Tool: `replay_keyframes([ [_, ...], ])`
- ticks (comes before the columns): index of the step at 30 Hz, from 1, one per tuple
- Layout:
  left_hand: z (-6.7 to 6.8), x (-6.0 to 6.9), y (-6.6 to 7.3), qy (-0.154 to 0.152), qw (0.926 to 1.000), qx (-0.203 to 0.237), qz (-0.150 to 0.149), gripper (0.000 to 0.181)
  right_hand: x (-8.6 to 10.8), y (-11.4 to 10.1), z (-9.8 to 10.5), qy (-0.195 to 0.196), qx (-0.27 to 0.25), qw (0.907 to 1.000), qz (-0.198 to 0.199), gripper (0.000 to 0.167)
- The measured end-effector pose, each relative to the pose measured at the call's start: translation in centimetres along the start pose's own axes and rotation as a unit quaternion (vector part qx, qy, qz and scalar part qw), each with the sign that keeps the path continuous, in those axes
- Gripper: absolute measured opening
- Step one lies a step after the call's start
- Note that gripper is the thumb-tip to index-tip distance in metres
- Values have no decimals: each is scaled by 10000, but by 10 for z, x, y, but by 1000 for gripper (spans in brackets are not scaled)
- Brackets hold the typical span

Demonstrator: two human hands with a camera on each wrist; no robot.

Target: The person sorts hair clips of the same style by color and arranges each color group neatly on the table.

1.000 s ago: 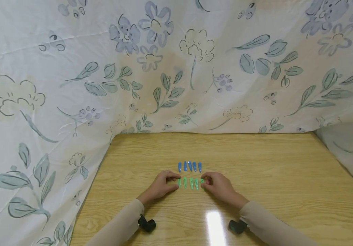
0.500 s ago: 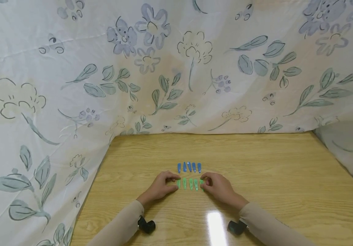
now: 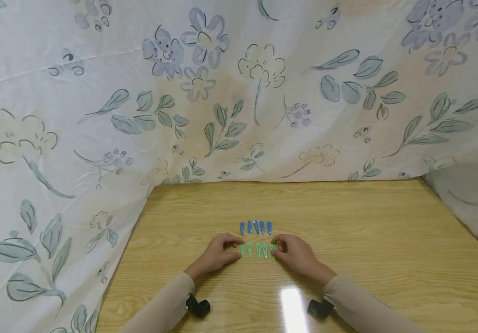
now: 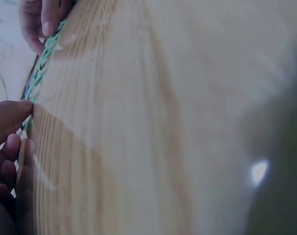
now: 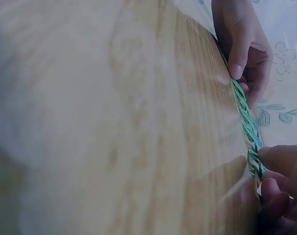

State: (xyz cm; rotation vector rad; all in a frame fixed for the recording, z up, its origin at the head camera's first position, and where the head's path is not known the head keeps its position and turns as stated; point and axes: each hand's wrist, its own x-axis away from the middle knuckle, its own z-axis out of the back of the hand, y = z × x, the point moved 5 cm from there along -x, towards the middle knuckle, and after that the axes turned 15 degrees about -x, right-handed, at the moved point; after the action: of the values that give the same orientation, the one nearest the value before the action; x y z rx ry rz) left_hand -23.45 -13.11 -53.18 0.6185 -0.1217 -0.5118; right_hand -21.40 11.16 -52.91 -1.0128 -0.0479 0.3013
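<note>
In the head view a row of several green snap hair clips [image 3: 258, 250] lies on the wooden table, points and ends facing front and back. My left hand [image 3: 217, 252] holds the leftmost green hair clip [image 3: 242, 250] at its two ends, between thumb and forefinger. At the other end of the row, my right hand [image 3: 299, 255] pinches the rightmost green hair clip [image 3: 273, 251] the same way. Behind them is a matching row of blue hair clips [image 3: 256, 226], touched by neither hand. Both wrist views show the green clips edge-on, flat on the tabletop, partly covered by fingers.
The light wood table [image 3: 347, 222] stretches to both sides of the rows. A floral cloth [image 3: 264, 101] hangs along its back and sides. A bright light reflection [image 3: 292, 303] shows near the front. Dark wrist cameras [image 3: 198, 306] sit on the sleeves.
The rightmost green clip has shifted slightly toward the person, nearer in line with its neighbours. The hands stay almost in place; the view has tilted a little.
</note>
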Motion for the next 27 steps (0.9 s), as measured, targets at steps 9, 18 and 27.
replay_keyframes([
  [9,-4,2,-2,11,9999,141,-15,35,2,3,0,-22,-55,10000,69,23],
  [18,-6,3,-1,-45,9998,197,61,39,4,10,3,-159,-331,9992,141,33],
  [27,-1,5,0,-68,9978,619,230,38,5,11,8,-621,-1238,9903,114,38],
])
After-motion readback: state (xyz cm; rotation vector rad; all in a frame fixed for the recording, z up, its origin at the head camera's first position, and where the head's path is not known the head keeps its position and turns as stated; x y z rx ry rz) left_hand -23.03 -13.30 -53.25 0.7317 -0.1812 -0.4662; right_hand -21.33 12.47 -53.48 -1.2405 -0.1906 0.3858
